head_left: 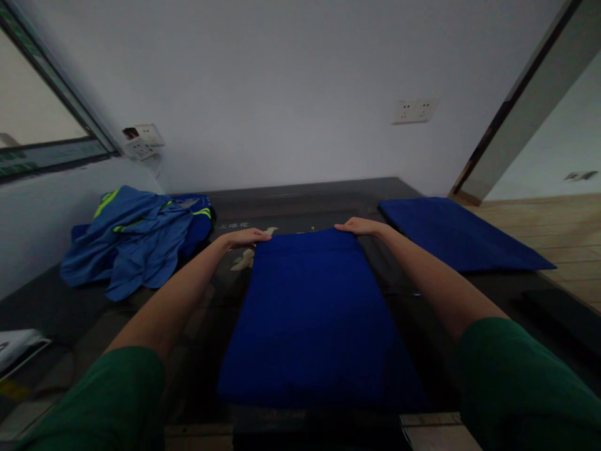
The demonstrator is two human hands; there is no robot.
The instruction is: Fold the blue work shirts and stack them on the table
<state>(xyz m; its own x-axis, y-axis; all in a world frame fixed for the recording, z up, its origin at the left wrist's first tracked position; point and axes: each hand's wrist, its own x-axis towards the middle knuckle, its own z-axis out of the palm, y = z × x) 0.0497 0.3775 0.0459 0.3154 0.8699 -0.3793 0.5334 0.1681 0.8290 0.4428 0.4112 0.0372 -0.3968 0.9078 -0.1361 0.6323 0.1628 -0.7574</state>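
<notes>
A folded blue cloth (310,313) stretches lengthwise in front of me over the dark tabletop (300,203). Its far left corner is pinched by my left hand (246,237), thumb on top. At the far right corner, my right hand (359,226) grips the edge in the same way. Between the two hands the far edge runs nearly straight. The cloth's near end reaches the table's front edge. What lies under the cloth is hidden.
Rumpled blue garments with yellow-green stripes (136,232) lie at the left by the wall. A flat folded blue cloth (462,235) lies to the right. Wall sockets (414,111) are above the table; a white object (21,347) sits at the near left.
</notes>
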